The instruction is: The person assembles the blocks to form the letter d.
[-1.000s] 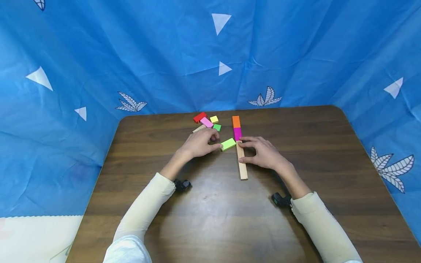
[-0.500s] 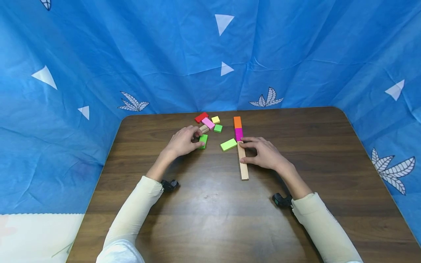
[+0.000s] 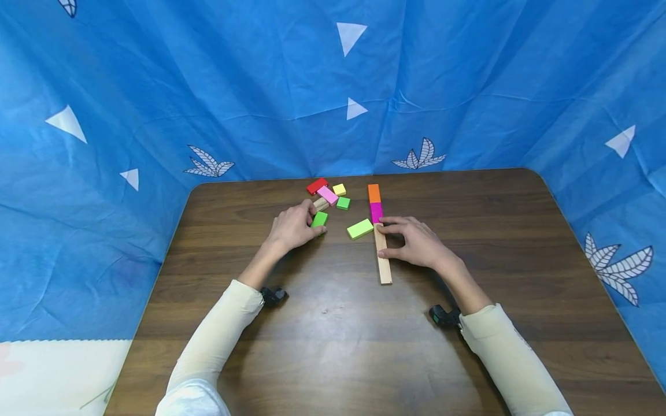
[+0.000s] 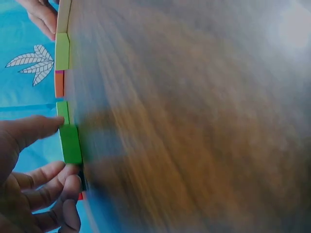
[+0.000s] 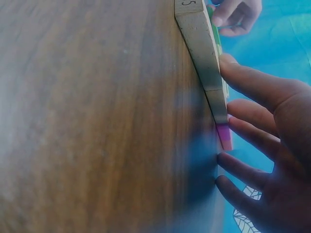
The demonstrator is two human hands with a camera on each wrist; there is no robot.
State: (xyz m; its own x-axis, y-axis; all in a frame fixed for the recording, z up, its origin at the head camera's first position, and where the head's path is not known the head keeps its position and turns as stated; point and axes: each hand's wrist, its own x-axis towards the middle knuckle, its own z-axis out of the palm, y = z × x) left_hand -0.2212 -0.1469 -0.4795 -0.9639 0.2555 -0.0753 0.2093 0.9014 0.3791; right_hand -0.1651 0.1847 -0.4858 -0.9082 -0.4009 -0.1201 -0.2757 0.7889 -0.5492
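My left hand (image 3: 294,225) pinches a green block (image 3: 319,220) on the table. In the left wrist view, thumb and fingertips meet opposite ends of that green block (image 4: 71,144). My right hand (image 3: 415,241) touches a row of light wooden blocks (image 3: 384,263) with thumb and fingertips, its fingers fairly straight. At the row's far end follow a magenta block (image 3: 376,212) and an orange block (image 3: 373,193). A yellow-green block (image 3: 360,229) lies slantwise against the row's left side. The right wrist view shows the wooden blocks (image 5: 199,43) with a number printed on the near end.
Beyond my left hand lie loose blocks: red (image 3: 317,185), pink (image 3: 328,195), yellow (image 3: 339,189), small green (image 3: 343,203) and plain wood (image 3: 321,204). A blue curtain (image 3: 291,86) hangs behind the brown table (image 3: 333,346).
My left hand has left the yellow-green block beside the row and moved left to the green block, which it now pinches. The right hand has stayed at the row.
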